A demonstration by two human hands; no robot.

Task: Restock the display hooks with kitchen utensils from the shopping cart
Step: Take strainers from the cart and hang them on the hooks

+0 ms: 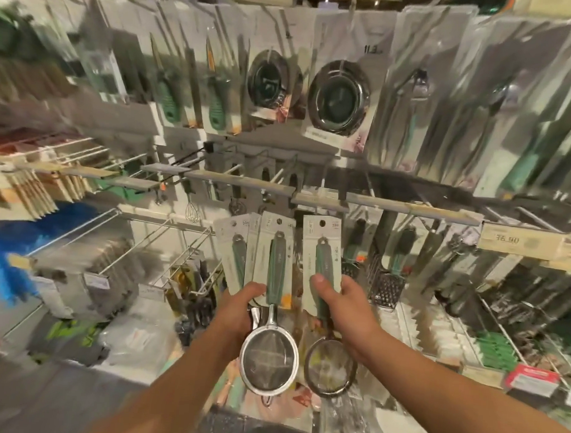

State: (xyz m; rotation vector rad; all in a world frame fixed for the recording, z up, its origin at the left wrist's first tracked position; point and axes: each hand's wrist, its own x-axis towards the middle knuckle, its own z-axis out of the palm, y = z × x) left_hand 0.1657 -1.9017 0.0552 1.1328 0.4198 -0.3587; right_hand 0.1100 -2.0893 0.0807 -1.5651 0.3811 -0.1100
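Shop wall of hooks (234, 169) hung with packaged kitchen tools, two hands raised before it.

Left hand (239, 308) grips a fanned bundle of carded strainers (269, 355) with green handles; right hand (342, 302) pinches one more strainer (329, 367) by its card, thumb on front. Both are held just below the grey rail (407, 206). Card print is too blurred to read; a price tag (516, 240) at right shows "36.90".
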